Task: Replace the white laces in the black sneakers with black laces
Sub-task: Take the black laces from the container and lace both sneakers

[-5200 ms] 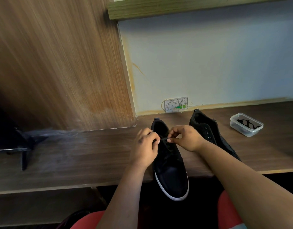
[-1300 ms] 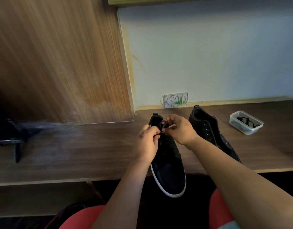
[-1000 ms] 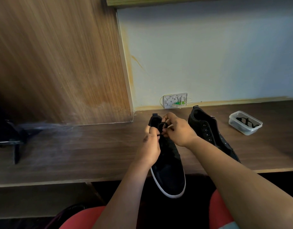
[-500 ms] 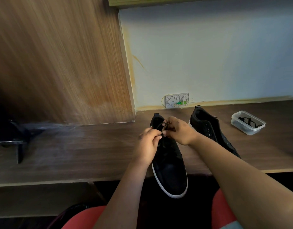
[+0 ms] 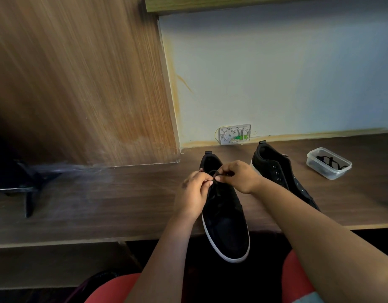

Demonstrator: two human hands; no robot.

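Two hands, the left hand (image 5: 192, 191) and right hand (image 5: 240, 177), pinch a limp, thin black lace (image 5: 217, 174) at the top eyelets of the near sneaker (image 5: 223, 217) on the desk (image 5: 101, 200), a cord likely best gripped near its stiff tips.

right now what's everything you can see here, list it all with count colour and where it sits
black suede sneaker with white sole: 1, black, centre of shelf, toe over front edge
black lace: 1, black, at that sneaker's top eyelets, pinched by both hands
second black sneaker: 1, black, right of the first, eyelets bare
clear plastic tub: 1, clear, far right on shelf, dark lace inside
dark wooden shelf: 1, brown, across the view
white wall socket plate: 1, white with green parts, wall base behind the sneakers
black stand: 1, black, far left
left hand: 1, on the lace
right hand: 1, on the lace
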